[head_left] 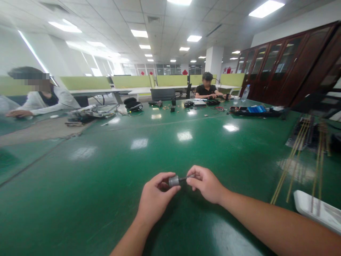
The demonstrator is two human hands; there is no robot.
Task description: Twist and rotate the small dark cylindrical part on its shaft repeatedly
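Low over the green table (106,170), my left hand (156,197) pinches a small grey metal cylinder (174,180) between thumb and fingers. A thin dark shaft (183,178) sticks out of the cylinder to the right. My right hand (205,183) is closed around the far end of that shaft. Both hands meet just above the table's near middle.
Thin brass rods (290,160) lie slanted at the right, beside a white flat object (317,209). Tools, cables and black cases (253,111) are scattered at the far side. One person (207,89) sits across the table, another (39,96) at the left. Dark wooden cabinets (287,67) line the right wall.
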